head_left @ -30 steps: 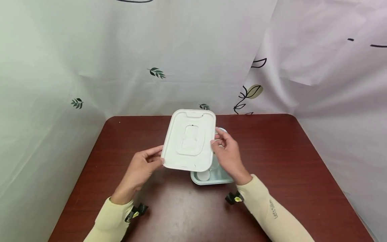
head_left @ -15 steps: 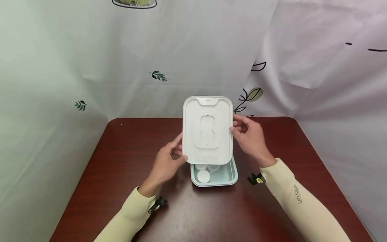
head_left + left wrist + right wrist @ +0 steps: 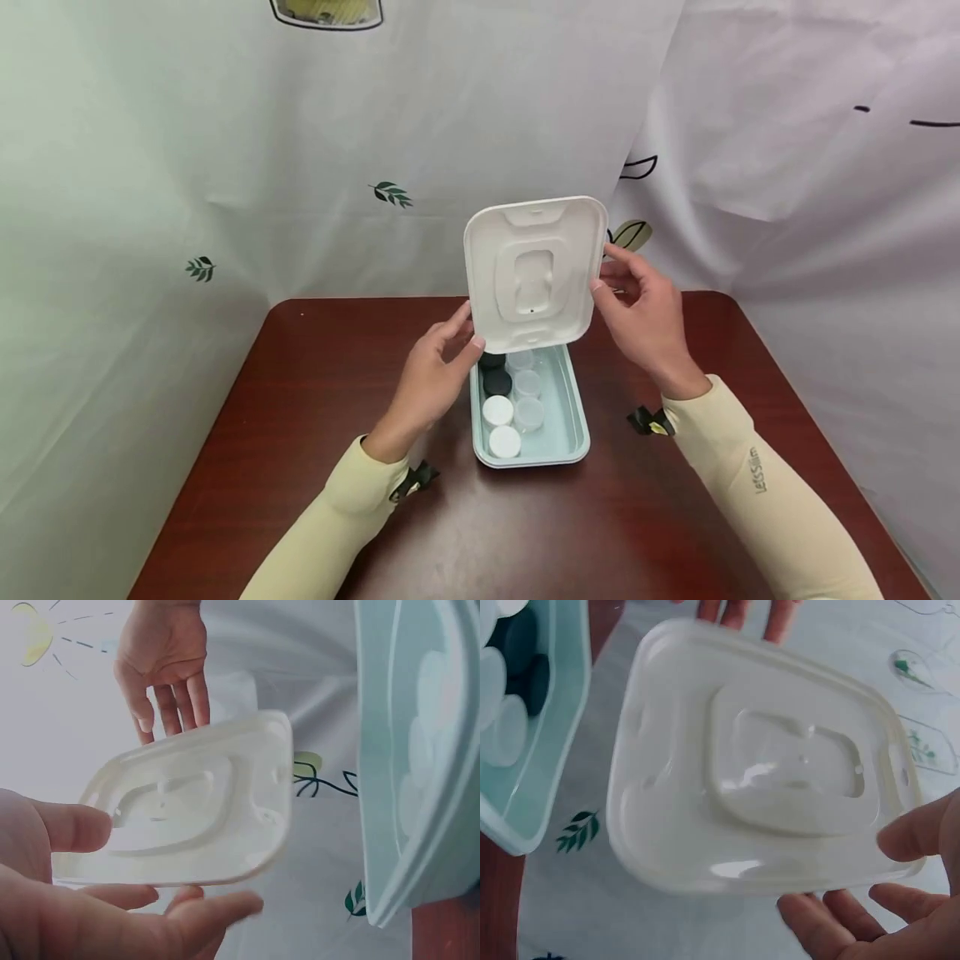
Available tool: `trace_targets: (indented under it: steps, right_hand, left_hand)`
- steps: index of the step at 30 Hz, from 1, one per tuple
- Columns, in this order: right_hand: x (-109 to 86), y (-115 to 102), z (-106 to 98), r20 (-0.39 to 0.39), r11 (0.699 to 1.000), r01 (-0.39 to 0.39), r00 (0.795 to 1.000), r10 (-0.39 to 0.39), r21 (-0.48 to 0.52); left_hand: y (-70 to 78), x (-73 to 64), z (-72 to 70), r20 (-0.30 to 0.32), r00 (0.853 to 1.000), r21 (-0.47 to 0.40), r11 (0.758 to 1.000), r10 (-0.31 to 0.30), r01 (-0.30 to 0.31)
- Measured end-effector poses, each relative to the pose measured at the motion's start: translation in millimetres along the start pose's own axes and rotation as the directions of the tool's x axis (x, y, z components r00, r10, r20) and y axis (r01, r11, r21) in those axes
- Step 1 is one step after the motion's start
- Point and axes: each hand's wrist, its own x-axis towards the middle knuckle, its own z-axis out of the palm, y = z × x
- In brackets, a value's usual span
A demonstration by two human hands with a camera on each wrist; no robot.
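Note:
A white plastic lid (image 3: 534,279) is held tilted up above the far end of a pale blue rectangular container (image 3: 561,408). My left hand (image 3: 431,375) pinches the lid's lower left edge between thumb and fingers. On the opposite side, my right hand (image 3: 645,317) grips the right edge, thumb on the near face. Small round pots stand in the container: black-topped ones (image 3: 497,383), white-topped ones (image 3: 505,442) and a column of translucent ones (image 3: 528,414). The lid hides the container's far end. The right wrist view shows the lid's recessed face (image 3: 795,757) close up.
The dark red wooden table (image 3: 337,392) extends on both sides of the container. A pale patterned curtain (image 3: 300,167) hangs behind the table and along its sides.
Both hands have carried the lid right and upward, tilting it more upright. More of the container is uncovered, with the black-topped pots now visible. The container has stayed in place.

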Motion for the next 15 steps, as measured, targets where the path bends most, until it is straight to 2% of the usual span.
trace_targets:
  steps: [3,5,7,10,11,15]
  right_hand:
    - [-1.7,-6,-1,0.011,0.998,-0.033,0.999,0.033,0.06]
    - [-4.6,-10,-2,0.036,0.989,-0.068,0.997,0.064,0.128]
    - [-8.6,-13,-4,0.07,0.968,-0.116,0.992,0.103,0.224]
    - [-15.5,-16,-6,0.126,0.92,-0.188,0.98,0.153,0.344]
    - [-18.1,-16,-7,0.142,0.904,-0.207,0.976,0.165,0.374]
    - [-27.1,-15,-9,0.183,0.873,-0.248,0.965,0.186,0.42]
  left_hand:
    - [5.0,1.8,-1.3,0.022,0.999,-0.081,0.996,-0.026,0.027]
    - [7.7,2.6,-2.0,0.044,0.999,-0.172,0.984,-0.03,0.038]
    - [9.9,2.7,-2.3,0.068,0.997,-0.261,0.964,-0.039,0.056]
    - [11.5,2.7,-2.0,0.103,0.994,-0.367,0.928,-0.037,0.072]
    - [11.4,2.5,-1.6,0.107,0.993,-0.374,0.924,-0.046,0.083]
    - [7.8,1.0,0.3,0.107,0.993,-0.406,0.91,-0.048,0.088]
